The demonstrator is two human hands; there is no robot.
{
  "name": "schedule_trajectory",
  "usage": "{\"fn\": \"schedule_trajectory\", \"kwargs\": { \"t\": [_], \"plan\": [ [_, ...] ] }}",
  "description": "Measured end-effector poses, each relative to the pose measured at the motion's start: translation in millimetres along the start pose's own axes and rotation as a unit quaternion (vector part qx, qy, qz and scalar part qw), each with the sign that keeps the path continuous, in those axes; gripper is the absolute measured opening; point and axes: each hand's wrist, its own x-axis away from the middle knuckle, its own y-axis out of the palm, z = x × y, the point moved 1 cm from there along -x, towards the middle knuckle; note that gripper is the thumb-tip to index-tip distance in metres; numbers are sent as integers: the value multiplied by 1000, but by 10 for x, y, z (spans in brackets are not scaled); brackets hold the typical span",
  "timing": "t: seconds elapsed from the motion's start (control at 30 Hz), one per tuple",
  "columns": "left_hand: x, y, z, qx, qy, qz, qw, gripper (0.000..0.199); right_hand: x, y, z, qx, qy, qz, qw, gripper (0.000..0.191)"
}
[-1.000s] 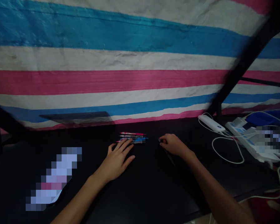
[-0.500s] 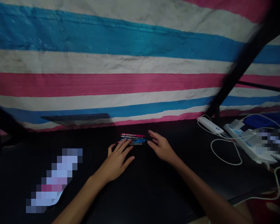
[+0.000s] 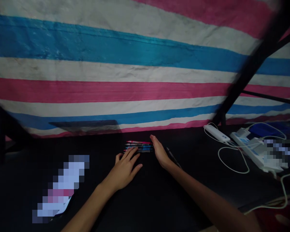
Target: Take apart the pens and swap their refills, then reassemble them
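Several pens (image 3: 145, 147) lie side by side on the black table, roughly parallel, with a red one at the back and blue and dark ones nearer. My left hand (image 3: 125, 169) rests with fingers spread over the left part of the pens' near side. At their right ends, my right hand (image 3: 159, 152) stands on edge, its fingers stretched out straight and the palm facing the tips. A single dark pen (image 3: 172, 156) lies apart, just right of my right hand and partly behind the forearm.
A blurred-out phone-like object (image 3: 60, 190) lies at left. To the right are a white power strip (image 3: 252, 148), a white device (image 3: 216, 133), looping white cables and a blue item (image 3: 265, 129). A striped sheet (image 3: 116, 91) hangs behind the black table (image 3: 140, 206), beside black frame bars.
My right hand has straightened and turned on edge, closing in on the pens' right ends. The separate dark pen now shows beside it. My left hand stays on the pens; the view has shifted slightly.
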Motion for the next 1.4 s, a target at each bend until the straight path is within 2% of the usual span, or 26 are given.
{"fn": "schedule_trajectory", "kwargs": {
  "t": [0.37,0.5,0.7,0.8,0.9,1.0,1.07,1.17,1.23,1.27,1.33,1.4],
  "plan": [
    [0,-5,3,-22,-3,14,1000,44,14,26,-106,39,-56,-25,997,51],
    [-9,-21,1,-27,-2,24,999,42,84,-53,-171,61,-67,-8,996,47],
    [-28,-69,0,-19,1,41,999,36,250,-235,-418,111,-149,42,982,36],
    [-36,-82,-20,7,-7,56,998,33,285,-287,-496,114,-159,58,979,32],
    [-38,-106,-33,87,-9,88,992,34,311,-279,-515,111,-162,44,980,27],
    [-41,-151,-11,200,-20,122,972,33,359,-209,-492,105,-158,4,982,20],
    [-45,-177,24,295,-60,129,945,28,413,-140,-484,119,-164,-30,979,16],
    [-54,-187,94,470,-128,117,866,29,517,-34,-505,150,-195,-88,965,14],
    [-57,-184,137,558,-147,115,808,36,576,23,-523,149,-202,-123,960,14],
    [-57,-183,153,584,-151,118,789,40,597,45,-527,142,-194,-135,961,15],
    [-54,-181,171,599,-155,124,776,46,619,81,-518,107,-151,-156,970,19],
    [-48,-176,180,582,-153,121,789,50,627,112,-492,41,-82,-191,977,25]
  ]
}}
